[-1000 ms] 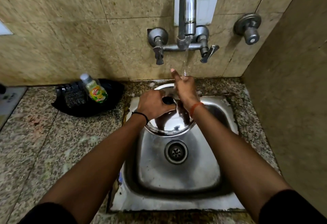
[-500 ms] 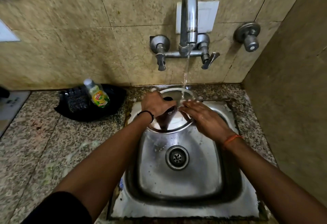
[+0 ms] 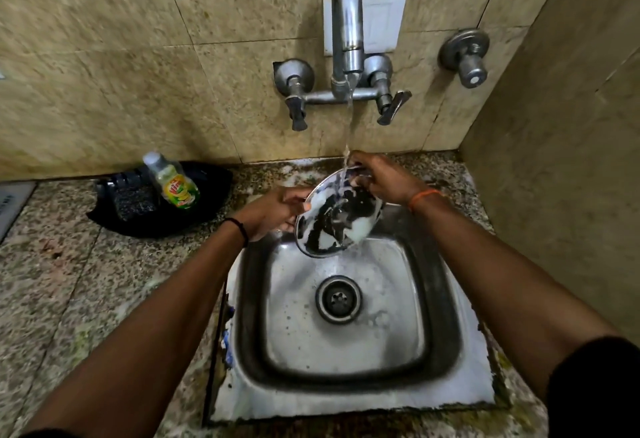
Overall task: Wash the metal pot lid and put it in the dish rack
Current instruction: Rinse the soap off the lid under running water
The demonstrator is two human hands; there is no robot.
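The round metal pot lid (image 3: 337, 217) is tilted up over the back of the steel sink (image 3: 346, 378), its shiny underside facing me with soap foam on it. Water from the tap (image 3: 346, 22) runs onto its upper edge. My left hand (image 3: 273, 210) grips the lid's left rim. My right hand (image 3: 384, 178) holds the lid's top right edge, fingers curled over the rim. The lid's knob is hidden behind it. No dish rack is in view.
A black tray (image 3: 207, 209) on the granite counter (image 3: 69, 281) left of the sink holds a dish soap bottle (image 3: 173, 183) and a dark scrubber (image 3: 133, 200). A wall valve (image 3: 465, 56) sits right of the tap. A tiled wall closes in the right side.
The lid was lying flat with its knob up under my hands. It now stands tilted with its underside toward me, both hands holding its rim under the water.
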